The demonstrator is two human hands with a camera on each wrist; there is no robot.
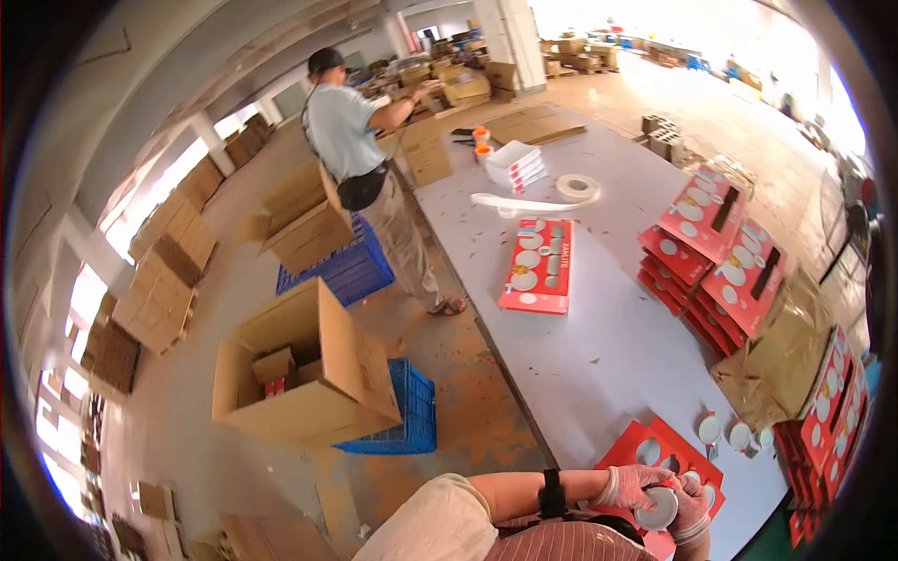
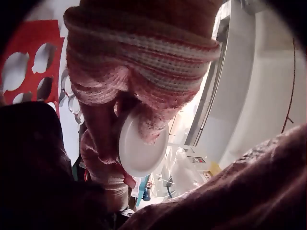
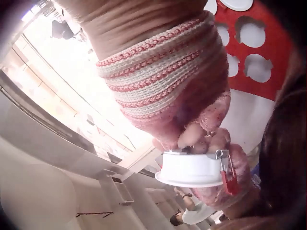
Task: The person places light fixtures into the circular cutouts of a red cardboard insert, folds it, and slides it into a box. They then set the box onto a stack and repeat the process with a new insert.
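Both hands, in knitted pink-and-white gloves, hold a round white downlight [image 1: 657, 510] near the table's front edge. My left hand [image 1: 632, 486] grips its rim from the left, the thumb lying across the white disc in the left wrist view. My right hand [image 1: 693, 512] has its fingers curled at the light's back side. A spring clip with a red sleeve [image 3: 230, 182] sticks out from the housing in the right wrist view. Beneath the hands lies a red card [image 1: 615, 452] with round cutouts. Several small downlights [image 1: 709, 430] stand on the table just right of it.
A red printed box [image 1: 538, 266] lies mid-table, with a tape roll [image 1: 578, 188] and white trays [image 1: 516, 166] beyond. Stacked red cartons [image 1: 711, 252] line the right side. An open cardboard box [image 1: 309, 411] sits left on a blue crate [image 1: 412, 407]. Another person [image 1: 346, 131] stands beside the table.
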